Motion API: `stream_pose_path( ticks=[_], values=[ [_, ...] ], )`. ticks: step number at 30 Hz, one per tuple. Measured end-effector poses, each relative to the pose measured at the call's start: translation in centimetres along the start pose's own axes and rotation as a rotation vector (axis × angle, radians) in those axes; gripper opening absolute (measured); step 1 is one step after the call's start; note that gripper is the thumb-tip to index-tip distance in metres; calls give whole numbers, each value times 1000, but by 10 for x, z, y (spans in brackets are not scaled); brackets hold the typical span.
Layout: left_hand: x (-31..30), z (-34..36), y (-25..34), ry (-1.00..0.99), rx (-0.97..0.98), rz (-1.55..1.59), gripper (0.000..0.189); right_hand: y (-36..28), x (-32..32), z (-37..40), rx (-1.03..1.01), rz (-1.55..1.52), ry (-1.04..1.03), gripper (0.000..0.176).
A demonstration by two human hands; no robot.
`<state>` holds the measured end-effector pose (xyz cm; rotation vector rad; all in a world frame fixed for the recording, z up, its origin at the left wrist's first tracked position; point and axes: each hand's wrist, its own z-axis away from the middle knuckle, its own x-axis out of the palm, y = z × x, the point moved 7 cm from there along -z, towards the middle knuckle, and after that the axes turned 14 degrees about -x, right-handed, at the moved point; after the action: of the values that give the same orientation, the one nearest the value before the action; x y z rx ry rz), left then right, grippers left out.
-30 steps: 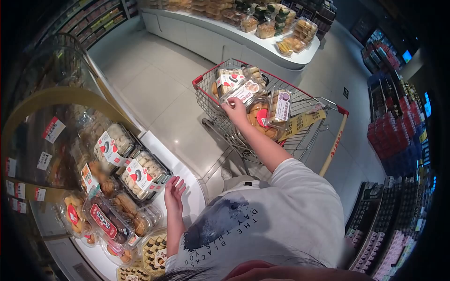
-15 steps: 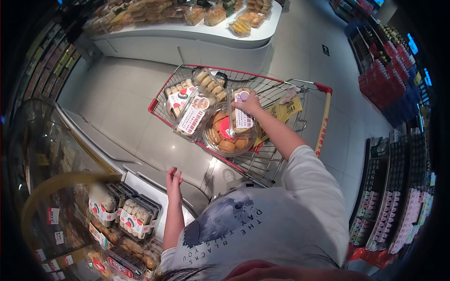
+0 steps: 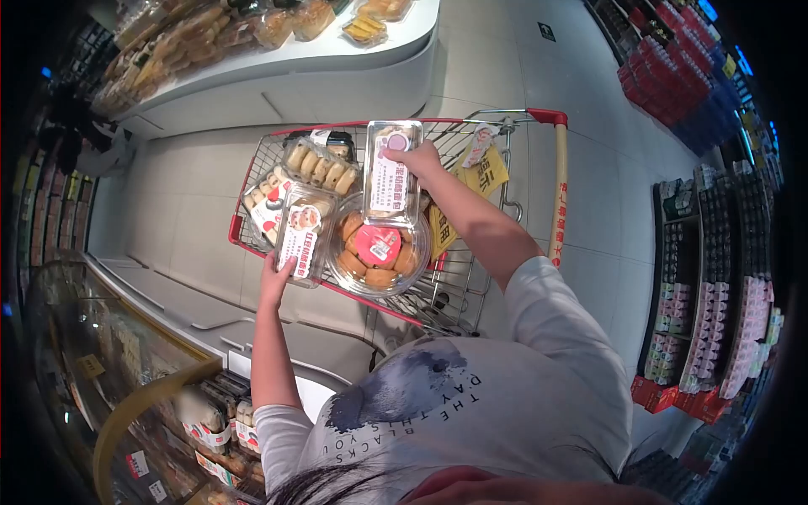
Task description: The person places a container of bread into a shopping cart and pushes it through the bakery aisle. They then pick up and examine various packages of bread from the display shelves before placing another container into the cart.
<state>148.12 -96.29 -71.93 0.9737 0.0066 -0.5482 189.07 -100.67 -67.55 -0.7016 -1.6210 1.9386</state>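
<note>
My right hand (image 3: 412, 161) grips the side of a clear package with a purple-and-white label (image 3: 391, 181), raised above the cart (image 3: 244, 195). My left hand (image 3: 275, 273) is at the lower edge of another clear package with a white label (image 3: 301, 231), its fingers closed on that edge. Between and below them in the cart lies a round clear tub of buns with a red sticker (image 3: 379, 247). A pack of rolls (image 3: 320, 166) and a pack with a red-and-white label (image 3: 268, 209) lie at the far left of the cart.
A white counter (image 3: 278, 80) with bagged bread stands ahead. At the lower left is a glass display case (image 3: 84, 337) with packaged baked goods. Shelves of boxed goods (image 3: 711, 286) line the right side. The cart's handle (image 3: 559, 194) is on the right.
My left hand has moved forward from beside the cart to the white-labelled package. My right hand has shifted the purple-labelled package up and left. The view has shifted, too.
</note>
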Motion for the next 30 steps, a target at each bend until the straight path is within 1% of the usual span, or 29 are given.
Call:
stream_pose_path(
  ticks=[1, 3, 6, 8, 10, 13, 14, 17, 18, 21, 22, 25, 26, 28, 29, 30],
  values=[
    [1, -3, -3, -18, -7, 7, 61, 11, -9, -17, 11, -103, 12, 41],
    [0, -7, -9, -46, -19, 27, 57, -12, -26, -3, 191, -404, 195, 39],
    [2, -2, -4, -47, -2, 69, 49, 27, -40, -20, 244, -633, 438, 40],
    [1, -1, -2, 4, 34, 20, 43, 60, -46, -23, 284, -598, 607, 41],
    [0, -1, -1, 84, 86, 10, 35, 71, -44, -19, 265, -660, 708, 49],
    [2, -1, -8, 61, 60, 135, 34, 72, -47, -14, 100, -536, 766, 79],
    [3, 1, -8, 55, 63, 205, 32, 73, -43, -13, 76, -556, 805, 77],
    [2, 12, -13, 91, -29, 249, 33, 73, -24, -8, 260, -607, 851, 58],
    [3, 17, -14, 93, -38, 287, 35, 70, -18, -3, 306, -607, 822, 52],
    [2, 29, -18, 121, -115, 317, 37, 87, 6, -7, 442, -895, 685, 45],
    [2, 31, -20, 112, -139, 326, 39, 93, 12, -6, 479, -877, 655, 37],
    [4, 39, -19, 105, -134, 563, 41, 106, 16, -2, 480, -826, 554, 33],
    [1, 41, -16, 131, -130, 581, 42, 96, 15, 5, 479, -776, 493, 31],
    [-4, 42, -12, 177, -125, 618, 43, 71, 13, 11, 382, -810, 337, 32],
    [-8, 40, -12, 205, -112, 583, 44, 55, 10, 15, 334, -825, 262, 33],
    [-13, 36, -13, 232, -99, 547, 45, 26, 3, 27, 323, -646, 191, 33]
  ],
)
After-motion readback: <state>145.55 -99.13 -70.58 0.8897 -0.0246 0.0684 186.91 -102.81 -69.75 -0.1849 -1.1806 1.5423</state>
